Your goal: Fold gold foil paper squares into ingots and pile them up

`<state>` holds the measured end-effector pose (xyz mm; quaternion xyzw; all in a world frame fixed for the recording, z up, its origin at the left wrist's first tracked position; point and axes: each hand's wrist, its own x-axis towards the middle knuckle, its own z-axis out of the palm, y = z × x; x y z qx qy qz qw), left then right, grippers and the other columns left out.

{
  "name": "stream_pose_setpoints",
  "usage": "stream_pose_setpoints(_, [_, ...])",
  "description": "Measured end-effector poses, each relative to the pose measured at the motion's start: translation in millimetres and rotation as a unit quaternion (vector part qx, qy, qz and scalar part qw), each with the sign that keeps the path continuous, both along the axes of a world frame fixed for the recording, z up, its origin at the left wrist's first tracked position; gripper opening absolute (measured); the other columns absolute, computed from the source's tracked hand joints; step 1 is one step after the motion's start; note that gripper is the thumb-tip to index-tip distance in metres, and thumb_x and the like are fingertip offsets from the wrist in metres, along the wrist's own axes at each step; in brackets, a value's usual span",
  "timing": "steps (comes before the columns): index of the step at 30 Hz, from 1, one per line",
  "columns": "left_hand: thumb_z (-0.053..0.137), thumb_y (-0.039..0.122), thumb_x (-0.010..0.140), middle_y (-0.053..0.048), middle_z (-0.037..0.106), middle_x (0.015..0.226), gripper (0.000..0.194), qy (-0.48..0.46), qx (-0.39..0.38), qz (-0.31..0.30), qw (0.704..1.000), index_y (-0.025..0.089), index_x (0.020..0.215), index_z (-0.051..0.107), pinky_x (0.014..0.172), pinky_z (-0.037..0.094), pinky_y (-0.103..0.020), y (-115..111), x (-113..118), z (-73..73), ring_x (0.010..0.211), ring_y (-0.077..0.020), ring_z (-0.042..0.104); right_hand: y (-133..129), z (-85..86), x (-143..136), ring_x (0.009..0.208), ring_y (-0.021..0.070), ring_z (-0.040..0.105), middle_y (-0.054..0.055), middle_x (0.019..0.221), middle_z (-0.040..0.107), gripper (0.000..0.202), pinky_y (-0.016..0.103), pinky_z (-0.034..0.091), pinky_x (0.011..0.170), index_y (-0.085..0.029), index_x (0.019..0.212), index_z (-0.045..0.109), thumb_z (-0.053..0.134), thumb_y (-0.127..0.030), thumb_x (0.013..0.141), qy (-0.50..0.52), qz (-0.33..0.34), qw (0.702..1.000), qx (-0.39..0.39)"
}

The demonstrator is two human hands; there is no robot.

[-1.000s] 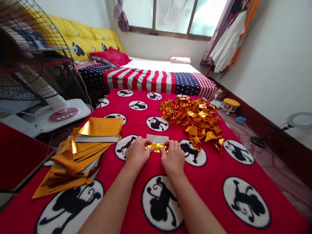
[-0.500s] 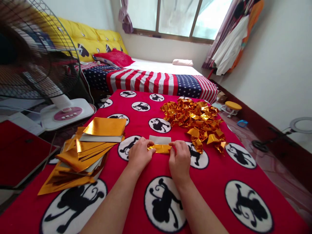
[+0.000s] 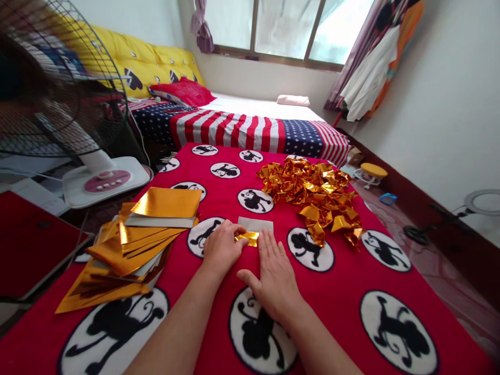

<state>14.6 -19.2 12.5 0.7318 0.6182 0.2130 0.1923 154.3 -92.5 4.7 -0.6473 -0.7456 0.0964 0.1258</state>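
A sheet of gold foil paper lies partly folded in the middle of the red cloth, its grey backing showing along the far side. My left hand pinches the sheet's left end between thumb and fingers. Flat across its right end rests my right hand, fingers straight and thumb spread out to the left, covering that end. To the left is a loose stack of gold foil sheets. Beyond my right hand lies a heap of folded gold foil pieces.
The red monkey-print cloth covers the table. A running fan stands at the left, beside a dark red board. Behind the table is a bed; a yellow stool and a ring light stand are at the right.
My right hand has let go of its pinch on the paper's right end and flattened out over it, thumb swung left. My left hand keeps its grip in nearly the same place.
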Motion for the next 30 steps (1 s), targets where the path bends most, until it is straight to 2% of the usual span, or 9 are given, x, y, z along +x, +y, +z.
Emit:
stream_pose_setpoints(7, [0.065,0.027,0.077,0.000,0.068,0.091,0.014,-0.007,-0.008,-0.004,1.000,0.027,0.089,0.073,0.071,0.046,-0.029,5,-6,3.0,0.085,-0.0189,0.063,-4,-4.3,14,0.147,0.0279,0.011,0.014,0.158,0.011,0.084,0.050,0.015,0.117,-0.007,0.150,0.024,0.043,-0.061,0.089,-0.070,-0.033,0.997,0.014])
stream_pose_setpoints(9, [0.062,0.023,0.080,-0.002,0.068,0.088,0.012,0.005,0.032,0.019,0.999,0.024,0.085,0.073,0.076,0.047,-0.032,5,-6,8.5,0.087,-0.0214,0.063,-4,-7.2,13,0.147,0.0277,0.011,0.014,0.158,0.011,0.082,0.050,0.014,0.117,-0.007,0.150,0.025,0.042,-0.060,0.089,-0.076,-0.034,0.996,0.027])
stream_pose_setpoints(12, [0.058,0.024,0.085,-0.007,0.066,0.093,0.015,-0.030,0.149,0.039,0.988,0.019,0.090,0.071,0.088,0.047,-0.037,-2,7,19.2,0.097,-0.0242,0.060,-4,-12.1,12,0.147,0.0280,0.011,0.014,0.158,0.013,0.081,0.051,0.013,0.117,-0.007,0.149,0.027,0.042,-0.059,0.089,-0.079,-0.033,0.995,0.048])
stream_pose_setpoints(13, [0.058,0.026,0.086,-0.008,0.065,0.100,0.019,-0.072,0.168,0.004,0.983,0.018,0.097,0.070,0.091,0.047,-0.036,-6,14,22.3,0.101,-0.0235,0.060,-4,-13.8,12,0.147,0.0283,0.012,0.015,0.158,0.015,0.080,0.051,0.013,0.117,-0.007,0.149,0.027,0.042,-0.058,0.089,-0.081,-0.032,0.995,0.056])
stream_pose_setpoints(15, [0.055,0.032,0.089,-0.010,0.057,0.127,0.037,-0.144,0.155,-0.126,0.969,0.020,0.123,0.060,0.103,0.042,-0.035,-14,33,25.5,0.120,-0.0221,0.053,-4,-17.2,12,0.146,0.0279,0.013,0.014,0.157,0.021,0.074,0.051,0.014,0.117,-0.010,0.149,0.029,0.043,-0.052,0.090,-0.089,-0.028,0.993,0.073])
stream_pose_setpoints(17, [0.054,0.044,0.088,-0.011,0.034,0.152,0.060,-0.144,0.097,-0.269,0.947,0.022,0.142,0.041,0.113,0.032,-0.039,-21,50,23.7,0.139,-0.0246,0.033,-5,-19.7,11,0.146,0.0254,0.015,0.010,0.155,0.028,0.061,0.050,0.013,0.118,-0.016,0.149,0.030,0.040,-0.038,0.093,-0.100,-0.028,0.991,0.084])
stream_pose_setpoints(19, [0.050,0.054,0.088,-0.011,0.017,0.159,0.071,-0.100,0.040,-0.341,0.934,0.024,0.149,0.029,0.118,0.018,-0.049,-23,60,17.7,0.146,-0.0289,0.015,-5,-20.5,10,0.146,0.0231,0.017,0.006,0.153,0.034,0.057,0.050,0.012,0.118,-0.022,0.149,0.031,0.036,-0.026,0.092,-0.111,-0.035,0.989,0.086])
stream_pose_setpoints(23, [0.036,0.064,0.089,-0.009,0.007,0.161,0.077,-0.039,-0.011,-0.335,0.941,0.025,0.153,0.016,0.119,0.008,-0.051,-19,58,4.5,0.148,-0.0278,-0.002,-6,-15.7,8,0.146,0.0280,0.013,0.006,0.154,0.033,0.060,0.054,0.010,0.117,-0.025,0.148,0.033,0.042,-0.028,0.089,-0.125,-0.002,0.990,0.071])
stream_pose_setpoints(30, [0.030,0.061,0.092,-0.007,0.008,0.161,0.073,0.039,0.008,-0.284,0.958,0.022,0.153,0.015,0.120,0.008,-0.047,-12,35,-2.3,0.148,-0.0250,-0.001,-7,-9.3,11,0.146,0.0283,0.012,0.011,0.158,0.017,0.068,0.052,0.014,0.116,-0.015,0.152,0.021,0.040,-0.038,0.091,-0.093,-0.018,0.993,0.066])
